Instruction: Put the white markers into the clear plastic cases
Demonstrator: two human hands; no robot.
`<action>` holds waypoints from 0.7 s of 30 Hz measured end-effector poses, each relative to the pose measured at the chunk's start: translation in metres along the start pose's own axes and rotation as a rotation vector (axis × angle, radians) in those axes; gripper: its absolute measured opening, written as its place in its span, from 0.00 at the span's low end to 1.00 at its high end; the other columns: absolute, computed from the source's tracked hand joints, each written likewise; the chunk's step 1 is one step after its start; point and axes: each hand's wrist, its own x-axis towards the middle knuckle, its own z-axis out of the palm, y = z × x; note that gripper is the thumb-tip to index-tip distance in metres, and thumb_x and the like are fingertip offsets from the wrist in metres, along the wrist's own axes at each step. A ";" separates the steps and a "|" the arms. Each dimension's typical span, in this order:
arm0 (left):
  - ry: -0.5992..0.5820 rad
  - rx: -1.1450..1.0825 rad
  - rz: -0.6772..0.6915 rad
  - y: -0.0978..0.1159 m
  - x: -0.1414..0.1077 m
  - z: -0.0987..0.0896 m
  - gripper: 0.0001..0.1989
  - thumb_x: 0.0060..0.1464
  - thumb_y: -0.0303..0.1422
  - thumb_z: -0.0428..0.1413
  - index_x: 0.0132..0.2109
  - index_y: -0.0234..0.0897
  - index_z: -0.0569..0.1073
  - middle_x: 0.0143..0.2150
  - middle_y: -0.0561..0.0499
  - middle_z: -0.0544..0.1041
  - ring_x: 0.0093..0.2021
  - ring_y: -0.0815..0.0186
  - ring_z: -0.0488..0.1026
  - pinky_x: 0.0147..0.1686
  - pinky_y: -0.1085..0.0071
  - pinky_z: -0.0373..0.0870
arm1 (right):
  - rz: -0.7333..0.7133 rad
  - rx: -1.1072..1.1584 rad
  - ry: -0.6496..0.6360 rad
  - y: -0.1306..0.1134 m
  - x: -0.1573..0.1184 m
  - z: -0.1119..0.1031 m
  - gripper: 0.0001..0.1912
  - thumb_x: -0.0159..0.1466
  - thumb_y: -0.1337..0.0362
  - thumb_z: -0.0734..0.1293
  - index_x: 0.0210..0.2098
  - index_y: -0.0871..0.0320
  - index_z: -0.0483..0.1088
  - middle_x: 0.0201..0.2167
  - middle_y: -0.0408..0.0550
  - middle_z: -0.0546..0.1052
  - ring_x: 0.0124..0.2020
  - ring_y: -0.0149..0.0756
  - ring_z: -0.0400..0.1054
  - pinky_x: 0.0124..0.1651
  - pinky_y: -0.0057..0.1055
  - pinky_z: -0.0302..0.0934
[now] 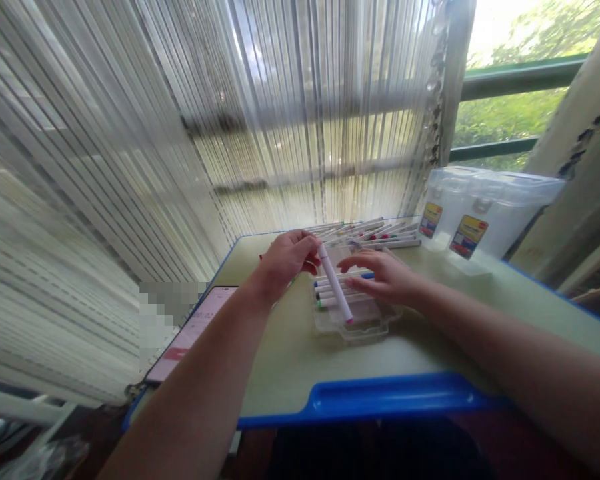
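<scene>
Left hand (294,259) pinches a pink-ended marker (335,281) — right hand (384,275) loosely spread over a clear case (367,312).

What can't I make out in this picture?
All in the head view:
Phone: its right side is hidden behind the left forearm; most screen text is blurred.
Labels on the clear boxes: the print is too small and blurred to read.
Loose markers at the back: overlapping, blurred and partly behind the left hand, so uncountable.
Clear tray: partly covered by the right hand.
</scene>
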 end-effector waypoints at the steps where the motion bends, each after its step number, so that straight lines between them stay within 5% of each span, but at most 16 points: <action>1: 0.025 -0.026 0.004 0.000 0.000 0.001 0.05 0.50 0.33 0.51 0.31 0.35 0.64 0.25 0.53 0.69 0.24 0.72 0.68 0.24 0.75 0.69 | 0.027 0.051 -0.023 -0.002 0.000 0.000 0.17 0.61 0.52 0.62 0.40 0.57 0.74 0.37 0.50 0.77 0.38 0.37 0.70 0.41 0.32 0.62; 6: 0.093 -0.082 -0.034 -0.008 0.006 0.004 0.03 0.50 0.30 0.49 0.32 0.35 0.62 0.28 0.52 0.72 0.24 0.71 0.71 0.24 0.74 0.71 | 0.209 0.228 0.000 -0.003 0.002 0.001 0.19 0.63 0.52 0.58 0.36 0.59 0.73 0.25 0.45 0.75 0.25 0.30 0.66 0.27 0.26 0.58; 11: 0.104 -0.004 0.005 -0.016 0.008 0.006 0.04 0.50 0.30 0.51 0.33 0.35 0.62 0.26 0.53 0.71 0.25 0.71 0.72 0.24 0.74 0.72 | 0.243 0.208 0.003 0.003 0.003 -0.004 0.15 0.60 0.54 0.63 0.31 0.59 0.74 0.24 0.45 0.75 0.25 0.30 0.66 0.29 0.27 0.59; 18: -0.176 0.112 0.211 -0.027 0.004 0.019 0.12 0.52 0.38 0.55 0.38 0.32 0.70 0.34 0.47 0.76 0.34 0.67 0.75 0.32 0.72 0.73 | 0.216 0.389 0.068 0.003 0.005 0.000 0.18 0.58 0.50 0.65 0.34 0.60 0.73 0.28 0.46 0.76 0.28 0.31 0.69 0.31 0.29 0.63; 21: -0.142 0.270 0.308 -0.034 0.003 0.024 0.12 0.55 0.37 0.52 0.41 0.33 0.72 0.38 0.47 0.77 0.37 0.67 0.74 0.37 0.72 0.72 | 0.171 0.297 0.058 0.004 0.004 0.000 0.15 0.58 0.53 0.65 0.33 0.59 0.73 0.26 0.45 0.76 0.26 0.31 0.69 0.31 0.28 0.63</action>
